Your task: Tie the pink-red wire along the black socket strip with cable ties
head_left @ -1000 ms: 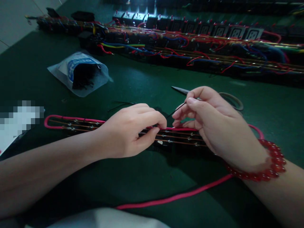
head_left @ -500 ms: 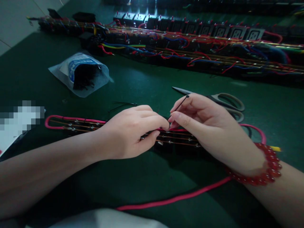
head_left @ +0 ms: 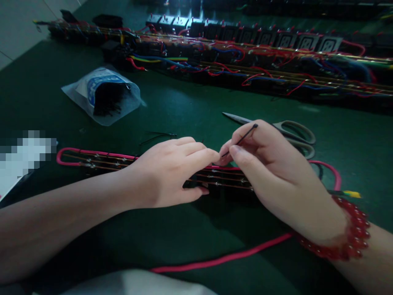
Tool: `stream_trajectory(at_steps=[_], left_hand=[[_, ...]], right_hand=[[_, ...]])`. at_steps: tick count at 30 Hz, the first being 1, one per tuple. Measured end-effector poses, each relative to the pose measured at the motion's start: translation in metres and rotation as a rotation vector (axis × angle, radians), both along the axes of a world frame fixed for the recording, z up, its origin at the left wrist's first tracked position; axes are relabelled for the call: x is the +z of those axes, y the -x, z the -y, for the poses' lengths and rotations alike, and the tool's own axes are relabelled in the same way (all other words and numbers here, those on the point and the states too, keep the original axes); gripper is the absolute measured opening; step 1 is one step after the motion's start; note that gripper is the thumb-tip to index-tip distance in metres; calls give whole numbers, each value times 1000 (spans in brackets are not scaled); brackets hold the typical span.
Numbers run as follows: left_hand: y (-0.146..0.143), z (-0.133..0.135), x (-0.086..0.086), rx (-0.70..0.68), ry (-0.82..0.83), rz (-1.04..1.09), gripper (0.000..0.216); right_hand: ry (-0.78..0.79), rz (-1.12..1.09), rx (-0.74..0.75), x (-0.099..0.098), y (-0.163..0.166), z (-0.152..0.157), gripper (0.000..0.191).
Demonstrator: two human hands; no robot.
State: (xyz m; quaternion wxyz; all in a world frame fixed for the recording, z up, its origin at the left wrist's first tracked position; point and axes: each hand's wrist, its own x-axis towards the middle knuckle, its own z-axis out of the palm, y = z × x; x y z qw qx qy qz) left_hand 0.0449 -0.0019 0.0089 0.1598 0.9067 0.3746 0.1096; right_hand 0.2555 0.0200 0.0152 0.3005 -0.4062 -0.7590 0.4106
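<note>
My right hand (head_left: pixel 276 172) pinches a thin black cable tie (head_left: pixel 247 134) between thumb and fingers, its head end pointing up and right. My left hand (head_left: pixel 172 170) lies across a black strip with copper bars (head_left: pixel 225 180), thumb on the near side and fingers over the far side. A red cable (head_left: pixel 123 155) runs along the strip's far edge and loops back at its left end. Dark ties circle cable and strip on the left. The left fingertips are close to the tie's lower end; whether they touch it I cannot tell.
Scissors (head_left: pixel 296 130) lie behind my right hand. An open plastic bag (head_left: pixel 82 92) of black cable ties is at back left, with loose ties (head_left: pixel 159 134) nearer. Long wired strips (head_left: pixel 215 65) span the back. A red cable length (head_left: pixel 221 259) crosses the front.
My right hand has shifted slightly right with the cable tie, away from the strip. My left thumb has spread away from the index finger.
</note>
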Motion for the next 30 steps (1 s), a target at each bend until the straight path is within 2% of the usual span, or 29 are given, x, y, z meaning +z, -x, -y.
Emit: stream_trajectory(at_steps=[2,6,15,22,30], left_hand=[[0,0,2,22,-3,-29,32],[1,-1,7,41,-42,-117,28],[2,4,14,30,-121,-236,24],[3,3,8,-81,-199,-114,25],[6,-1,3,-28,-131,-49,24]], right_hand=[[-74,59,-21,5,-2,2,4],[-113,111,-71,9,-5,-1,7],[-146,283,-32,-2,-6,-8,9],[-150,343,-54,1,-4,-6,9],[-160,400,-82,0,-3,-6,10]])
